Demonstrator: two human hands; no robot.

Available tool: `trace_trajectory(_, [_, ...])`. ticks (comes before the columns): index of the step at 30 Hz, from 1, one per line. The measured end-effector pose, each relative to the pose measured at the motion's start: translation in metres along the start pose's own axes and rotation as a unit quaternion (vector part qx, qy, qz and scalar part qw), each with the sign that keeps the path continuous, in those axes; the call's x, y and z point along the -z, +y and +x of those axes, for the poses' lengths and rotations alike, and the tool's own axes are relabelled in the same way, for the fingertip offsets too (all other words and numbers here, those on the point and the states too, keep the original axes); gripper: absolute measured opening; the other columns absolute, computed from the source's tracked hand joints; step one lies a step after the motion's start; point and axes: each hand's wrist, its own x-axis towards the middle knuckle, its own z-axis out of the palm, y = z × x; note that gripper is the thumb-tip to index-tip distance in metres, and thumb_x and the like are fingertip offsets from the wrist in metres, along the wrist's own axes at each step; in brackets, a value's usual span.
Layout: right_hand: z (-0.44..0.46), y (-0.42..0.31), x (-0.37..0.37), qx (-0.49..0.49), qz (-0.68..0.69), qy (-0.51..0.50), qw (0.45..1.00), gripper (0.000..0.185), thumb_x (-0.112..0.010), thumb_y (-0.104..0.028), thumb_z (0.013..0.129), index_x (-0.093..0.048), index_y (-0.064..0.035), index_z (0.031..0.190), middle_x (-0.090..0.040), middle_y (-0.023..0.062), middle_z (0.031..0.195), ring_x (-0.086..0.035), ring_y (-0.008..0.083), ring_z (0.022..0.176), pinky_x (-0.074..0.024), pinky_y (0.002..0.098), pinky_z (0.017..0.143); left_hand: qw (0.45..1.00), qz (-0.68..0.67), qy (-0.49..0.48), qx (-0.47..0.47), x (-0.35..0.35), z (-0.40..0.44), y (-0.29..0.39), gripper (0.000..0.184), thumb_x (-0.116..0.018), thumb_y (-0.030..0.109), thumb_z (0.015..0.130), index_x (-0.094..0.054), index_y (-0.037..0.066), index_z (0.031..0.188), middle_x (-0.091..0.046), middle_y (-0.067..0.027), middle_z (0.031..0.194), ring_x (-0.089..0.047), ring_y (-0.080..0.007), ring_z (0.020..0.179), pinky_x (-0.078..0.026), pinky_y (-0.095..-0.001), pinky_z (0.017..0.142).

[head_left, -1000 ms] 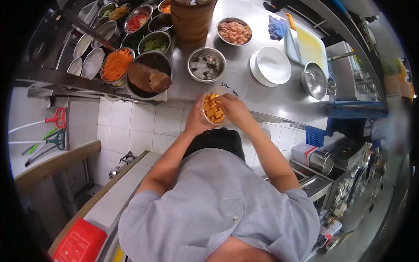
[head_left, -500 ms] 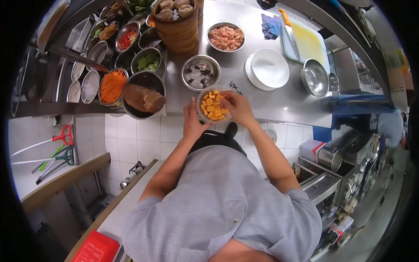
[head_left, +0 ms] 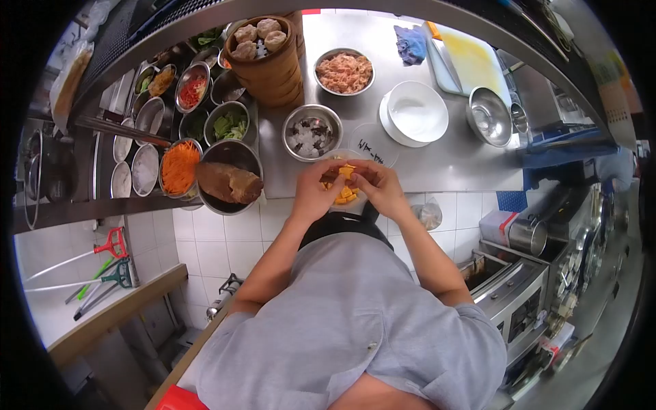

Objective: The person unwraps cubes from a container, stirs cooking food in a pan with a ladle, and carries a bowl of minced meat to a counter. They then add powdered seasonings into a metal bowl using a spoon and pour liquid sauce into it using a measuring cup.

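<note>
Close to my body, at the counter's front edge, is a small round tub of orange-yellow cubes, its rim mostly hidden by my hands. My left hand and my right hand meet above it, thumbs and fingers pinched together on one orange-yellow cube. Just beyond them stands a steel bowl with whitish pieces and dark bits inside. A clear round lid with black handwriting lies flat to the right of that bowl.
Bamboo steamers with dumplings rise at the back left, near a bowl of minced meat. White plates, an empty steel bowl and a cutting board with a knife sit rightward. Shredded carrot and a large brown piece fill containers leftward.
My left hand has moved from the tub's side to over its top. My right hand has lifted a cube, and both hands now meet on it. The view has shifted slightly.
</note>
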Motion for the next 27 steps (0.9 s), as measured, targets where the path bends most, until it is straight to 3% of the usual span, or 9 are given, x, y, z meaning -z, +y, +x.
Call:
trace_trajectory(4, [-0.004, 0.009, 0.001, 0.022, 0.031, 0.031, 0.999, 0.021, -0.058, -0.003, 0.094, -0.057, 0.0063, 0.113, -0.066, 0.0117, 0.104, -0.065, 0.0167, 0.097, -0.0536, 0.0287, 0.087, 0.986, -0.144, -0.009, 0.078, -0.006, -0.002, -0.029, 0.023, -0.066, 0.001, 0.084, -0.067, -0.001, 0.107, -0.07, -0.0043, 0.087, -0.064, -0.0088, 0.077, -0.05, -0.0231, 0.071])
trace_trajectory(5, [-0.008, -0.002, 0.0, 0.002, -0.014, 0.03, 0.999, 0.019, -0.058, -0.004, 0.094, -0.058, 0.0056, 0.11, -0.066, 0.0114, 0.103, -0.065, 0.0167, 0.097, -0.0538, 0.0292, 0.086, 0.994, -0.061, -0.009, 0.09, -0.004, -0.001, -0.034, 0.022, -0.065, 0.003, 0.085, -0.068, 0.0, 0.107, -0.07, -0.0033, 0.088, -0.063, -0.0083, 0.08, -0.049, -0.0227, 0.071])
trace_trajectory(8, [-0.011, 0.012, 0.001, -0.014, 0.013, 0.04, 0.999, 0.024, -0.062, -0.012, 0.094, -0.057, 0.0033, 0.112, -0.067, 0.0104, 0.101, -0.066, 0.0162, 0.094, -0.0528, 0.0296, 0.086, 0.988, -0.102, 0.024, 0.11, -0.011, -0.003, -0.022, 0.02, -0.065, 0.005, 0.086, -0.07, 0.001, 0.105, -0.07, -0.0052, 0.09, -0.064, -0.0107, 0.083, -0.05, -0.0266, 0.078])
trace_trajectory(10, [-0.01, 0.023, 0.002, 0.005, 0.019, 0.022, 1.0, 0.021, -0.06, -0.01, 0.095, -0.057, 0.0025, 0.113, -0.067, 0.0091, 0.102, -0.065, 0.0153, 0.096, -0.0527, 0.0298, 0.086, 0.994, -0.035, 0.031, 0.098, -0.013, -0.006, -0.022, 0.018, -0.069, 0.008, 0.085, -0.071, 0.001, 0.102, -0.071, -0.0064, 0.086, -0.064, -0.0105, 0.079, -0.051, -0.026, 0.074])
trace_trajectory(13, [-0.01, 0.016, 0.007, 0.026, -0.078, 0.03, 0.996, 0.021, -0.063, -0.009, 0.093, -0.06, 0.0008, 0.111, -0.069, 0.009, 0.098, -0.067, 0.0164, 0.091, -0.053, 0.0296, 0.083, 0.998, -0.014, 0.034, 0.055, -0.017, -0.008, -0.016, 0.019, -0.071, 0.01, 0.086, -0.07, -0.001, 0.101, -0.071, -0.0065, 0.081, -0.065, -0.0098, 0.074, -0.051, -0.0245, 0.07])
trace_trajectory(15, [-0.01, 0.001, 0.014, 0.165, -0.331, 0.002, 0.929, 0.02, -0.067, -0.011, 0.089, -0.065, -0.0021, 0.107, -0.07, 0.012, 0.092, -0.069, 0.0205, 0.085, -0.0538, 0.0306, 0.079, 0.997, -0.021, 0.031, 0.074, -0.017, -0.007, -0.019, 0.02, -0.071, 0.01, 0.086, -0.07, -0.001, 0.103, -0.072, -0.0068, 0.087, -0.066, -0.0106, 0.078, -0.052, -0.0245, 0.073])
trace_trajectory(16, [-0.007, 0.003, 0.016, 0.189, -0.305, 0.013, 0.933, 0.02, -0.069, -0.012, 0.086, -0.068, -0.0044, 0.105, -0.069, 0.0148, 0.09, -0.07, 0.025, 0.08, -0.0543, 0.0318, 0.074, 0.997, -0.019, 0.032, 0.061, -0.018, -0.006, -0.023, 0.02, -0.071, 0.01, 0.086, -0.07, -0.001, 0.103, -0.072, -0.0068, 0.087, -0.066, -0.0106, 0.078, -0.052, -0.0245, 0.073])
trace_trajectory(20, [-0.006, 0.008, 0.021, 0.204, -0.331, 0.034, 0.921, 0.021, -0.069, -0.013, 0.087, -0.068, -0.0044, 0.106, -0.071, 0.0138, 0.09, -0.07, 0.023, 0.079, -0.0546, 0.0311, 0.074, 0.992, -0.096, 0.02, 0.085, -0.021, -0.009, -0.033, 0.023, -0.066, 0.003, 0.086, -0.069, -0.001, 0.108, -0.071, -0.007, 0.098, -0.066, -0.0122, 0.086, -0.052, -0.0256, 0.079])
trace_trajectory(27, [-0.014, 0.027, 0.013, 0.074, -0.105, 0.043, 0.991, 0.025, -0.061, -0.012, 0.095, -0.063, 0.0038, 0.114, -0.071, 0.0082, 0.092, -0.068, 0.0122, 0.085, -0.054, 0.0257, 0.076, 0.977, -0.169, 0.063, 0.11, -0.034, -0.016, -0.036, 0.026, -0.062, -0.003, 0.085, -0.067, -0.003, 0.11, -0.069, -0.0108, 0.105, -0.065, -0.016, 0.097, -0.051, -0.028, 0.086])
